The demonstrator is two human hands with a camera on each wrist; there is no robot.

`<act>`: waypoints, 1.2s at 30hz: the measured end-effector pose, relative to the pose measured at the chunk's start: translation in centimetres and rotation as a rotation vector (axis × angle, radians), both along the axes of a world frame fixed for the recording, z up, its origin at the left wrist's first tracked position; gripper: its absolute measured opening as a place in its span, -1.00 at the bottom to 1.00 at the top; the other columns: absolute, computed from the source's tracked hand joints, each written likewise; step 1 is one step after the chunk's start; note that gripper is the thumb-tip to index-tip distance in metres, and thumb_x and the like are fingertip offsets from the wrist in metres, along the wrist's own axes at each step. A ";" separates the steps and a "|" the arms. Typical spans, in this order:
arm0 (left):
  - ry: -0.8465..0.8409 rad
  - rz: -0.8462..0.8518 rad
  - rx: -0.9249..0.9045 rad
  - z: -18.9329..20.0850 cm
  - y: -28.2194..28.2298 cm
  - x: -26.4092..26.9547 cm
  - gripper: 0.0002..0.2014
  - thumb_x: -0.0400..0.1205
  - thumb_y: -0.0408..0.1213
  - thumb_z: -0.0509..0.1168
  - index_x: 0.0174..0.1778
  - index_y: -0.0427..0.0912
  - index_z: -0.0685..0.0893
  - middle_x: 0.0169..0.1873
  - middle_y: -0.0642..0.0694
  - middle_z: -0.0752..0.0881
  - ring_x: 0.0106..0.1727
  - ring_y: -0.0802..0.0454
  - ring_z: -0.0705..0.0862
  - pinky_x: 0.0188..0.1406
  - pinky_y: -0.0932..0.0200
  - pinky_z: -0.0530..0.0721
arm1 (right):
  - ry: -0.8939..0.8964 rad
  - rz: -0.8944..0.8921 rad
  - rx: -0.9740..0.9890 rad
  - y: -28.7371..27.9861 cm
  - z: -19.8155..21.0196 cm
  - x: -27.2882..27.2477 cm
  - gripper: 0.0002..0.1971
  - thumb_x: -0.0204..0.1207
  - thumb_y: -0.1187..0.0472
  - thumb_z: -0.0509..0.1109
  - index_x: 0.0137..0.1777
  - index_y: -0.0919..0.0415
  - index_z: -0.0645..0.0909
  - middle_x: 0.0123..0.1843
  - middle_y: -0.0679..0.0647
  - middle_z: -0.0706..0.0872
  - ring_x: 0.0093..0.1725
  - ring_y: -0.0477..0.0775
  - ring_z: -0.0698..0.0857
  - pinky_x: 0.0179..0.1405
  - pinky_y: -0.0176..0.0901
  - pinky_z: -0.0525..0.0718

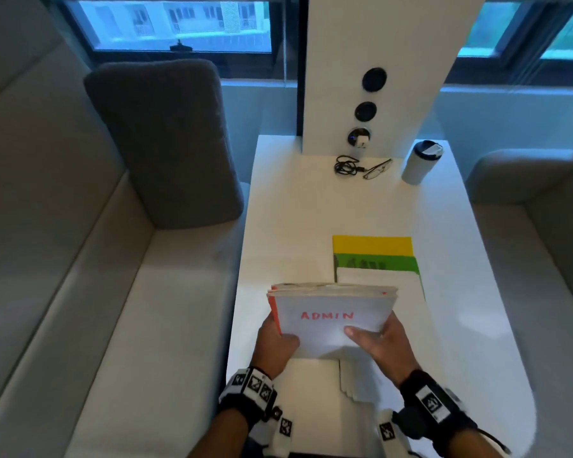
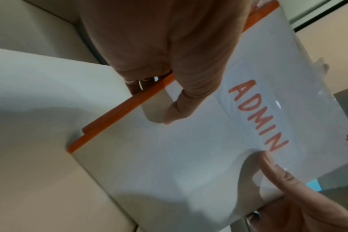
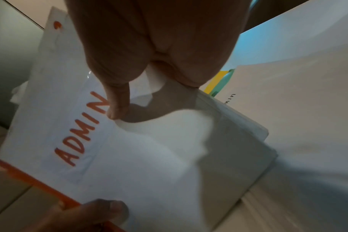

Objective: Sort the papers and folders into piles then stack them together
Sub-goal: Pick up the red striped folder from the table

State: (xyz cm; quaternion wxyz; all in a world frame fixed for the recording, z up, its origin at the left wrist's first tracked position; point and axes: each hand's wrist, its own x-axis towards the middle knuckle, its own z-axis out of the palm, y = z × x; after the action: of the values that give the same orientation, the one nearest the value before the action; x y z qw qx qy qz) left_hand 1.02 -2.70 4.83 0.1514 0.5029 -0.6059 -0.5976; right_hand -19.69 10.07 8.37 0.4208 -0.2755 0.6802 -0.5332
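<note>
Directly below the raised bundle (image 1: 334, 320), white sheets (image 1: 358, 383) fanned on the white table (image 1: 470, 292) at its near end. Just beyond the bundle and partly hidden by it, a stepped pile: white sheet (image 1: 377, 282) on a green folder (image 1: 407, 261) on a yellow folder (image 1: 371, 244). At the far end, well apart from that pile: coiled black cable (image 1: 346, 166), glasses (image 1: 377, 168) just beside it, white tumbler (image 1: 420, 160) with a dark lid further right. Behind them, a white column (image 1: 377, 61) with round sockets, a charger (image 1: 360, 138) in the lowest. Left of the table, a pale bench seat (image 1: 113, 325) with a grey cushion (image 1: 166, 143); another seat (image 1: 526, 209) on the right.

Leaves open tabletop between pile and cable, and along the right side out to the rounded near-right edge. Left table edge close beside the left wrist.

Holds the bundle clear of the table, tilted up toward the head camera, top sheet lettered ADMIN in red, orange folder (image 1: 274, 314) showing along its left side. Grips that left edge with the left hand (image 1: 277, 345), thumb on the front sheet, fingers behind. Clamps the lower right corner with the right hand (image 1: 377, 343), thumb pressed just under the N.
</note>
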 end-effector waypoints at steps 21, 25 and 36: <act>-0.456 -0.229 -0.056 -3.5 7.4 -13.1 -0.42 0.51 -0.19 0.51 0.40 -0.19 0.45 0.29 -0.17 0.53 0.35 -0.20 0.59 0.38 -0.03 0.63 | 0.348 0.022 0.500 8.2 -8.1 -13.2 -0.33 0.44 0.21 0.62 0.50 0.28 0.41 0.36 0.24 0.53 0.37 0.28 0.55 0.37 0.05 0.57; -0.707 -0.236 -0.014 -6.3 9.3 -15.5 -0.05 0.29 0.11 0.54 0.53 -0.22 0.33 0.45 -0.21 0.30 0.44 -0.31 0.38 0.43 -0.09 0.55 | 0.435 0.006 0.704 8.9 -11.9 -14.2 -0.22 0.31 0.07 0.70 0.47 0.33 0.50 0.50 0.34 0.38 0.50 0.38 0.43 0.58 0.12 0.46; -0.410 0.164 0.342 -6.4 6.6 -15.4 0.09 0.20 -0.14 0.79 0.54 -0.18 0.26 0.43 -0.24 0.57 0.44 -0.29 0.63 0.45 -0.12 0.66 | 0.403 0.039 0.640 7.9 -11.8 -15.6 -0.22 0.25 -0.01 0.71 0.45 0.22 0.54 0.30 0.19 0.56 0.30 0.23 0.63 0.41 0.07 0.63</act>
State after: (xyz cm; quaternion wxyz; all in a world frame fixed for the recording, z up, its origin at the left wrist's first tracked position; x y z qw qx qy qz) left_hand -14.42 3.92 -1.54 -0.0136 0.6790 -0.4715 -0.5625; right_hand -35.25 17.96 -3.45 0.3535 -0.2423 0.8761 -0.2210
